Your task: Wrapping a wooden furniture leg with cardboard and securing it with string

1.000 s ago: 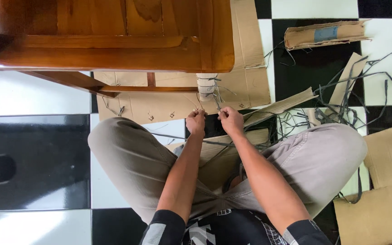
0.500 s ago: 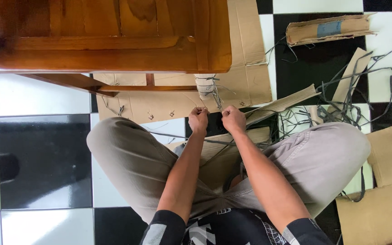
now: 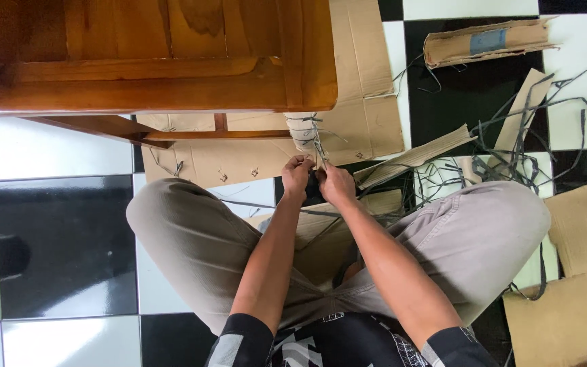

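Khaki trousers (image 3: pixel 198 238), a black short-sleeved shirt (image 3: pixel 327 343) (white-grey print), forearms bare.

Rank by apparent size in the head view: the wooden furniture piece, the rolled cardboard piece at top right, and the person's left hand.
1. Wooden furniture piece, by far the largest.
2. Rolled cardboard piece.
3. Left hand, smallest, fingers curled by the strap-wrapped leg.
The hand sits nearer the camera than the floor-level cardboard, so true sizes stay uncertain.
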